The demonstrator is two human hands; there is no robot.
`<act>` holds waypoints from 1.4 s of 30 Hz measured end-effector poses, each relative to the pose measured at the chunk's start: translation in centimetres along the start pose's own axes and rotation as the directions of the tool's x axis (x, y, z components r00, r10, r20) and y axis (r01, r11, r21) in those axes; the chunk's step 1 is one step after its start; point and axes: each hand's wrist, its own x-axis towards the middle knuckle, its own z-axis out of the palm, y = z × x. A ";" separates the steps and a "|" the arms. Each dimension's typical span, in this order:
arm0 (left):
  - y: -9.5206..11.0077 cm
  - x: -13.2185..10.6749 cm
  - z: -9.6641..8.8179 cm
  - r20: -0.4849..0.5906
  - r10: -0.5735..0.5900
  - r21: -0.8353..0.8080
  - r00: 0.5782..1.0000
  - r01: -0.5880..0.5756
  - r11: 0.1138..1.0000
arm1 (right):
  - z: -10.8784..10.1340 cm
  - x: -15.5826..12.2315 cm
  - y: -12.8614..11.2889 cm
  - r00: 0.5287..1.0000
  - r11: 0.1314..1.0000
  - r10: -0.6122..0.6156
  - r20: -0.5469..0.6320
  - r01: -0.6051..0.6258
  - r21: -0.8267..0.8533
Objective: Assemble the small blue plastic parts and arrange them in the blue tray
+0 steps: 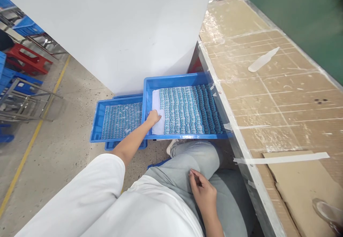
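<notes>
My left hand reaches to the left side of a blue plastic tray, over the white sheet lining it. Its fingers are closed; whatever is between them is too small to make out. Rows of small blue-and-white pieces cover most of the sheet, leaving a bare white strip beside my hand. Near the right end the rows look darker blue. On my grey-trousered lap rests my right hand, its thumb and fingertips drawn together in a pinch. Anything held there is hidden.
Left of the tray, a lower blue tray holds similar rows. A cardboard-covered table on the right carries a clear, flat, bottle-shaped piece and tape strips. A white panel stands behind. A red stool is far left.
</notes>
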 end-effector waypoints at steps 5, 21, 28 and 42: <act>0.5 -0.1 0.3 0.046 -0.041 -0.040 0.998 0.043 0.998 | 0.1 -0.1 0.1 1.000 1.000 -0.016 -0.006 0.016 0.002; 1.3 1.2 0.2 -0.143 -0.059 -0.076 0.988 0.049 0.996 | 0.1 0.0 0.0 1.000 1.000 -0.005 -0.015 0.005 -0.013; 1.2 1.6 0.4 -0.191 -0.054 -0.129 0.980 0.030 0.991 | -0.1 0.1 -0.3 1.000 1.000 0.004 0.001 -0.004 -0.016; 1.6 1.6 0.8 -0.233 -0.069 -0.153 0.970 0.033 0.988 | -0.1 -0.1 -0.1 1.000 1.000 0.008 -0.007 -0.008 0.005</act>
